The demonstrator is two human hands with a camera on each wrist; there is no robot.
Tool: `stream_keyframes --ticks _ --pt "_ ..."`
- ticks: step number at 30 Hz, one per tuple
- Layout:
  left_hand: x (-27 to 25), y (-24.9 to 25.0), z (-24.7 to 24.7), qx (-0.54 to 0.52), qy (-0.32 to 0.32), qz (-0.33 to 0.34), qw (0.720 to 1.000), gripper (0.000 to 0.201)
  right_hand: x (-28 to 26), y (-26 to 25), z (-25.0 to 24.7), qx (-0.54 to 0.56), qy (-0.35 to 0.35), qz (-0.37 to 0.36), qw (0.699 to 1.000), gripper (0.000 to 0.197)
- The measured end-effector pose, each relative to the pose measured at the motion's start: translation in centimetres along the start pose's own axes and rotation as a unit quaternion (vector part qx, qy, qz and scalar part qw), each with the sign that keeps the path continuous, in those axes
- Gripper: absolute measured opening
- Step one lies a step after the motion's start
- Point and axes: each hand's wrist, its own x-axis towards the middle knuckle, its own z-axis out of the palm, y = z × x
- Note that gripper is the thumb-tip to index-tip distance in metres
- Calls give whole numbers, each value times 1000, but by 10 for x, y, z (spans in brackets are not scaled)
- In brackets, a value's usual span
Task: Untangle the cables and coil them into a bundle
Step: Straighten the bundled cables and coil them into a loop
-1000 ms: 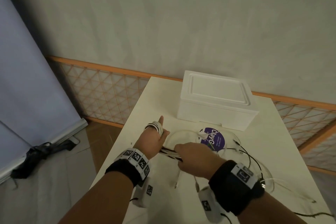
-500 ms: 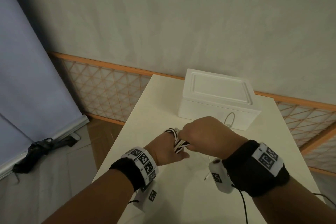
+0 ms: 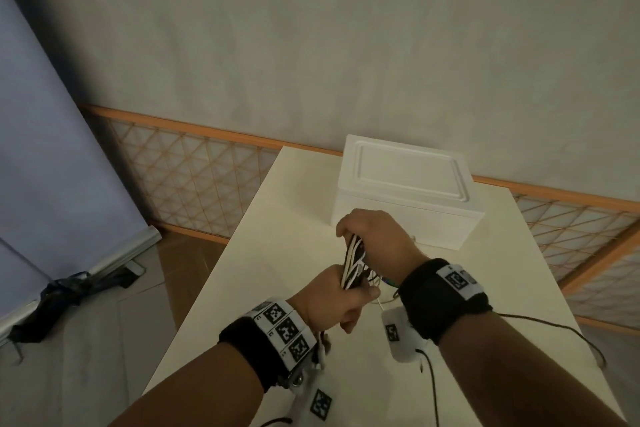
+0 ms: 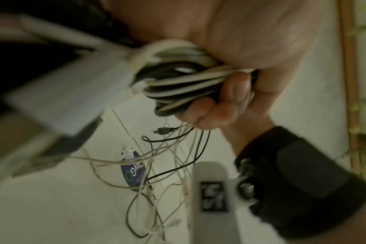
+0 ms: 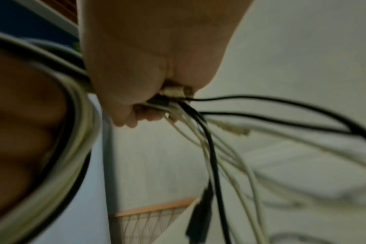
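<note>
Head view: above the table (image 3: 242,270), the left hand (image 3: 332,302) clenches the lower end of the black and white cable coil (image 3: 353,264). The right hand (image 3: 377,236), at 1 o'clock from the left, closes its grip on the upper end. This two-point hold likely keeps the loops aligned during winding. A white foam box (image 3: 408,191) stands at 12 o'clock.

Left wrist view: the right hand's fingers (image 4: 236,92) curl round the coil (image 4: 178,79). Loose cable tails (image 4: 157,165) hang to the table over a purple round label (image 4: 132,170); these remain to be wound.

Right wrist view: the right hand (image 5: 153,66) clamps the strands (image 5: 209,140), which fan out toward 4 o'clock. The picture is blurred.
</note>
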Motion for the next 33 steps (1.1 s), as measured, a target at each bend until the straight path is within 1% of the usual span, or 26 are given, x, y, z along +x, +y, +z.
stream_keyframes --ticks 2,3,4,6,7,9,11,12,14,16,17,18,19,20,21,22,23,25,26,27,28,29,30,31,32,33 --pt "0 5 -3 -61 21 6 998 32 -9 4 12 75 33 104 991 26" --pt "-1 8 -7 -79 38 13 996 29 -16 7 17 85 31 155 984 26" --pt "-2 10 -14 -98 59 20 993 28 -27 14 24 72 13 206 976 27" --pt "-3 11 -29 -103 95 25 990 30 -52 31 34 25 -52 309 949 30" --pt "-4 10 -36 -91 107 24 990 32 -66 37 38 -1 -89 340 936 31" --pt "-6 4 -46 -81 138 13 987 33 -92 49 42 -53 -151 351 923 29" --pt "-7 -4 -56 -86 173 -8 981 34 -116 60 40 -121 -189 352 909 25" --pt "-7 -7 -60 -76 179 -15 981 35 -128 66 35 -145 -198 361 900 27" --pt "-9 -10 -64 -43 168 -29 984 45 -148 79 22 -191 -216 389 875 30" --pt "-7 -15 -64 -22 164 -50 985 50 -158 88 9 -235 -239 426 840 29" --pt "-5 -17 -63 -12 166 -59 984 47 -159 92 3 -241 -245 446 826 34" --pt "-2 -18 -63 5 169 -66 983 42 -156 93 -2 -234 -262 458 817 46" --pt "0 -19 -62 29 170 -73 982 38 -150 93 -6 -215 -291 460 811 68" --pt "3 -21 -62 53 172 -76 981 35 -140 90 -10 -188 -317 448 814 93" --pt "6 -23 -62 76 176 -79 978 33 -126 82 -15 -157 -330 426 827 114" --pt "9 -25 -62 105 181 -84 974 31 -111 70 -18 -122 -321 398 850 126" --pt "11 -25 -61 134 185 -90 969 29 -95 55 -22 -80 -282 365 884 130" --pt "14 -26 -57 207 196 -93 954 30 -64 19 -25 -1 -163 283 945 124" --pt "15 -25 -56 237 200 -91 946 30 -52 2 -21 10 -113 229 967 116" --pt "16 -25 -53 266 203 -77 939 29 -41 -13 -13 -3 -85 172 981 107" --pt "15 -22 -49 295 203 -49 932 27 -31 -27 -3 -36 -82 119 989 99" --pt "14 -17 -47 331 204 -4 921 22 -23 -38 10 -75 -97 79 989 92" --pt "15 -12 -47 341 165 11 926 18 -17 -45 23 -109 -117 57 985 84" --pt "13 -12 -47 350 107 -15 930 14 -12 -51 34 -131 -131 48 981 77" --pt "16 -17 -48 431 105 15 896 10 -9 -53 42 -142 -138 48 979 71" --pt "15 -17 -48 455 70 -21 887 14 -6 -56 47 -150 -144 52 977 67"
